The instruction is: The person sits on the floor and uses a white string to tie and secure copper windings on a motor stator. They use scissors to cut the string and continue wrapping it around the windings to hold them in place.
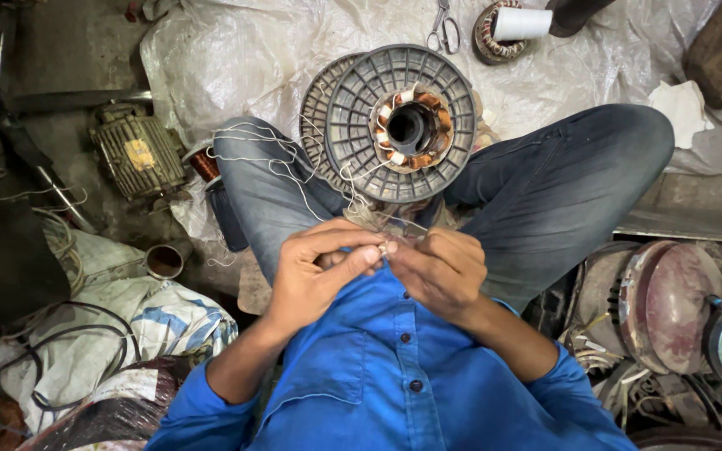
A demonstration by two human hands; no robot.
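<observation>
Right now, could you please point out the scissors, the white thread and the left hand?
scissors (443, 30): head view, on the crossed blades.
white thread (266, 155): head view, on loops over the left knee.
left hand (315, 271): head view, on its back.

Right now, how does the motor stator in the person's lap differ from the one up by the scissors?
The lap stator sits inside a grey ribbed round housing, its bore open and dark; the far stator is bare, with a white spool lying over its bore. The lap stator looks larger and nearer and has white thread trailing to the left hand and right hand; the far one lies untouched beside the scissors. Both show copper windings.
</observation>
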